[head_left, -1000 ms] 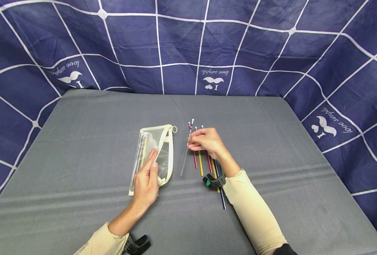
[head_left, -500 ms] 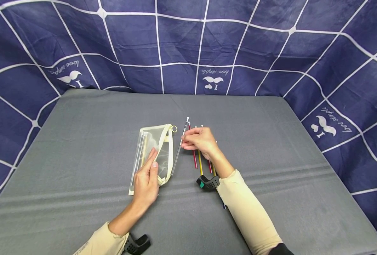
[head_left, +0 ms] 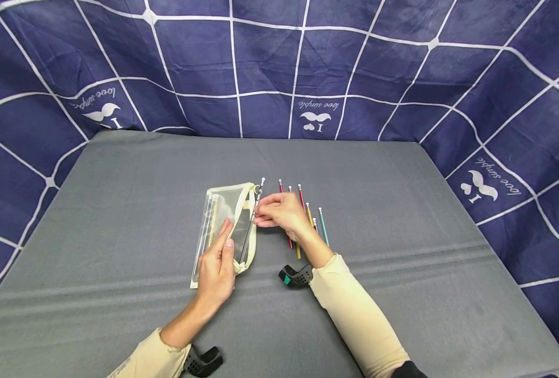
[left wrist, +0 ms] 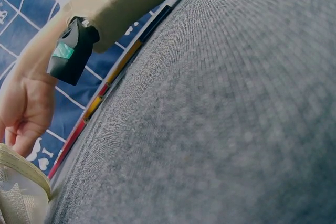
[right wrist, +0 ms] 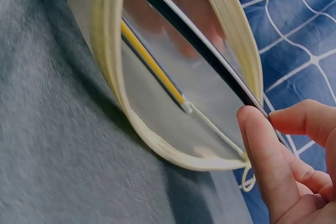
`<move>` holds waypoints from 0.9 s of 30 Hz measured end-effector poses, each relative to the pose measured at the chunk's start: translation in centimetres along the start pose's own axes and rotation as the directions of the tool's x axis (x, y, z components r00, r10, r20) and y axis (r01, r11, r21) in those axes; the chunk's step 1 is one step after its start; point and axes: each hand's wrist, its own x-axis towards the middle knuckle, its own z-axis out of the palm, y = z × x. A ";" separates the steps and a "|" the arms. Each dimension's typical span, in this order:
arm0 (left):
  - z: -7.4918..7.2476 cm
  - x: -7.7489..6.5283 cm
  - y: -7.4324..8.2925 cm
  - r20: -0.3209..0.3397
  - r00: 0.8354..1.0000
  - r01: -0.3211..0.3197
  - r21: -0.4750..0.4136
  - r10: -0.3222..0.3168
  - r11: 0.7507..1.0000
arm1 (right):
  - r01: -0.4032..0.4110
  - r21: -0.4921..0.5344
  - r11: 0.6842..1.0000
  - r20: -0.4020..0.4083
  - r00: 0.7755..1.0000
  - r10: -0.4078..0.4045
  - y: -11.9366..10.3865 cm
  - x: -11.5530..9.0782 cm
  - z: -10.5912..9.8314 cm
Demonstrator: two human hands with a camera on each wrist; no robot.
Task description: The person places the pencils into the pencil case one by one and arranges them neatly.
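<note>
A clear pencil pouch [head_left: 220, 195] with cream zipper edging lies on the grey surface, its mouth spread to the right. My left hand [head_left: 217, 273] holds its upper layer, thumb at the zipper band and fingers over the plastic. Between thumb and fingers, my right hand [head_left: 281, 214] pinches a dark pencil [right wrist: 199, 40] near its eraser end. The pencil slants across the pouch's mouth, its lower length inside the zipper edging in the right wrist view. Inside the pouch, a yellow-and-dark pencil [right wrist: 157, 72] shows through the opening.
Several pencils lie right of the pouch, among them a red pencil [head_left: 281, 185] and a green pencil [head_left: 324, 226], partly behind the right arm. A blue patterned cloth [head_left: 270, 63] hangs around the grey tabletop [head_left: 156, 173].
My right hand has moved left with the dark pencil, from beside the loose pencils to the pouch's mouth. The left hand and pouch have stayed in place.
</note>
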 end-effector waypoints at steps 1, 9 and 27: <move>0.0 0.0 0.0 0.000 1.000 0.001 -0.001 -0.001 1.000 | -0.005 0.000 1.000 0.004 1.000 0.005 0.1 0.0 0.2; -0.1 0.0 0.0 0.009 1.000 0.012 0.005 -0.012 1.000 | -0.058 -0.021 0.998 0.031 0.998 0.058 1.0 -0.1 1.3; -0.1 0.0 0.0 0.011 1.000 -0.007 -0.001 0.007 1.000 | -0.023 -0.034 0.999 0.091 0.996 0.026 0.9 -0.4 1.3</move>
